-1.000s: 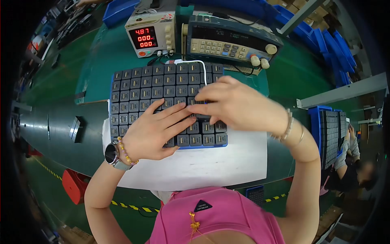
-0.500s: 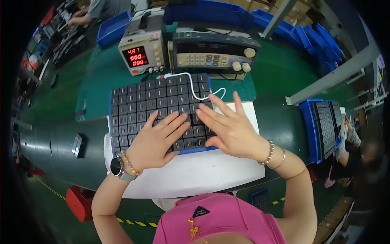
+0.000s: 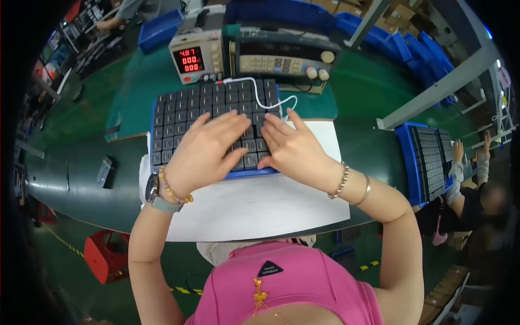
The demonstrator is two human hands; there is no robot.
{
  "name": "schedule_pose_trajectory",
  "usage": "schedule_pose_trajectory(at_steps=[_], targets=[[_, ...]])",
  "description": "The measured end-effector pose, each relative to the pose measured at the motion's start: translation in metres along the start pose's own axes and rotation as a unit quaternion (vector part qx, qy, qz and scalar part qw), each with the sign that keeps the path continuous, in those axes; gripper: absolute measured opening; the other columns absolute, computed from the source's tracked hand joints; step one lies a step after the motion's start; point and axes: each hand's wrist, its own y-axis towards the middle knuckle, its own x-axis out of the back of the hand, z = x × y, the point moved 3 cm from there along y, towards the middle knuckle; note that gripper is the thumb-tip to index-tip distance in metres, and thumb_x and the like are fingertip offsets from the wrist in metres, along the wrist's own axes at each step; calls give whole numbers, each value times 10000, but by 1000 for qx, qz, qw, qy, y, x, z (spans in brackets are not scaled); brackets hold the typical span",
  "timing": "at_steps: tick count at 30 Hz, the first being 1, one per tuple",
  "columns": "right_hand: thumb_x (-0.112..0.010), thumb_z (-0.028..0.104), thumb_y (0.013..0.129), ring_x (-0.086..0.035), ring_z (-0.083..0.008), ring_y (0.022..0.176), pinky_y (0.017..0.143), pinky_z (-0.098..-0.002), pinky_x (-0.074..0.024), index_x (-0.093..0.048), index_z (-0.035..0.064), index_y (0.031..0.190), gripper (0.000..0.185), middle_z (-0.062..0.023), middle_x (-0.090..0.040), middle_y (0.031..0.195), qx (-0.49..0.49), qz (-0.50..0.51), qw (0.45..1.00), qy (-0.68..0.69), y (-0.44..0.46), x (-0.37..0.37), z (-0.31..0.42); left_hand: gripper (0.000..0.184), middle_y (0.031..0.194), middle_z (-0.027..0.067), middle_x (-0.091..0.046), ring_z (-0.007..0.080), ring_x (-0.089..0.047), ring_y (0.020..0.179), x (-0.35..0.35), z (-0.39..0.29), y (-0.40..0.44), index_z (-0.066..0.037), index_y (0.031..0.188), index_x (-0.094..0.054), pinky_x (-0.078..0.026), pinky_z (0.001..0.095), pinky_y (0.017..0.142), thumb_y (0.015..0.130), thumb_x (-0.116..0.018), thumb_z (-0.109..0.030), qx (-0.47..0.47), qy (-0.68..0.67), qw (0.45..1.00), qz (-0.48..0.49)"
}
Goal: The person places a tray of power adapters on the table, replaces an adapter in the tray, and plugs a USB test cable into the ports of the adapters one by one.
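Note:
Rows of black blocks with small ports (image 3: 193,101) stand in a blue tray (image 3: 233,174). My left hand (image 3: 205,149) lies over the lower middle of the rows, its fingers spread and pointing up. At the right end of the rows, my right hand (image 3: 295,145) rests its fingertips on the blocks, also spread, holding nothing. Between the hands a few blocks show. A white cable (image 3: 258,93) loops over the upper right blocks, and its far end reaches the instruments. Part of the block rows is hidden under both hands.
A power supply (image 3: 197,57) with red digits and a bench instrument (image 3: 281,59) stand behind the tray. White paper (image 3: 260,208) lies in front. Another blue tray of black blocks (image 3: 428,157) is at the right, beside a co-worker's hands. A red stool (image 3: 103,257) stands lower left.
My right hand, earlier bent close over the blocks near the cable, has opened and drawn back to the right edge. The cable now loops free of it. The tray appears higher in view than half a second ago.

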Motion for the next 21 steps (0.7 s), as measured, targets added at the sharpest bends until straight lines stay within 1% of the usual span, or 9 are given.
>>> schedule_pose_trajectory(at_steps=[3, 6, 7, 8, 9, 12, 15, 18, 21], targets=[[-643, 429, 801, -564, -279, 1094, 940, -486, -412, -660, -24, 996, 494, -136, -649, 1049, -5, -31, 999, 40, 6, 8, -9, 357, 1191, 167, -626, 312, -577, 1150, 32, 5, 0, -1, 1179, -606, -427, 379, 982, 830, -630, -72, 22, -9, 991, -133], [-644, 364, 827, -599, -294, 991, 871, -454, -450, -664, 14, 986, 385, -131, -647, 1033, -110, -81, 972, 190, 24, 13, -31, 309, 1142, 171, -645, 297, -623, 1065, 48, 21, -24, 3, 1133, -626, -461, 361, 930, 832, -621, -71, 92, -80, 965, -231], [-634, 289, 846, -609, -312, 903, 836, -433, -456, -653, 18, 976, 302, -133, -640, 1002, -104, -181, 962, 178, 38, 13, -35, 300, 1128, 155, -655, 253, -630, 1048, 49, 29, -32, 5, 1144, -626, -459, 332, 926, 851, -606, -58, 123, -108, 952, -260], [-652, 177, 829, -602, -335, 987, 882, -405, -464, -646, 7, 1025, 259, -161, -642, 1058, -112, -193, 955, 197, 55, 23, -37, 293, 1114, 138, -666, 208, -637, 1030, 47, 36, -39, 7, 1156, -626, -457, 303, 921, 870, -590, -45, 154, -137, 937, -284], [-644, 177, 838, -563, -334, 1050, 904, -413, -449, -628, 32, 1076, 279, -161, -604, 1128, -58, -261, 950, 163, 74, 25, -38, 299, 1126, 138, -660, 203, -629, 1042, 45, 37, -47, 11, 1183, -609, -451, 301, 932, 892, -564, -41, 180, -180, 915, -313], [-634, 307, 853, -405, -374, 1258, 1005, -542, -354, -508, 150, 1301, 491, -198, -423, 1364, 25, -192, 972, 130, 109, 3, -35, 317, 1151, 143, -642, 199, -611, 1070, 42, 37, -74, 25, 1240, -565, -440, 305, 954, 933, -509, -34, 231, -209, 868, -387], [-461, 505, 923, -180, -368, 1419, 1093, -635, -179, -349, 239, 1441, 594, -212, -247, 1500, 38, -47, 995, 79, 96, -64, -26, 334, 1160, 148, -631, 206, -597, 1091, 41, 50, -121, 33, 1269, -535, -436, 315, 962, 944, -490, -28, 255, -184, 852, -418], [-437, 521, 930, -186, -384, 1413, 1093, -633, -174, -358, 240, 1438, 586, -206, -240, 1508, 68, -40, 995, 57, 100, -68, -23, 336, 1149, 147, -628, 205, -593, 1086, 36, 40, -130, 29, 1278, -526, -440, 326, 958, 951, -475, -29, 280, -183, 851, -405], [-466, 512, 917, -201, -371, 1409, 1086, -643, -167, -402, 253, 1414, 564, -188, -273, 1498, 39, -55, 997, 40, 89, -61, -21, 338, 1131, 138, -629, 199, -593, 1073, 36, 21, -112, 30, 1284, -518, -437, 321, 957, 956, -464, -33, 220, -198, 855, -427]])
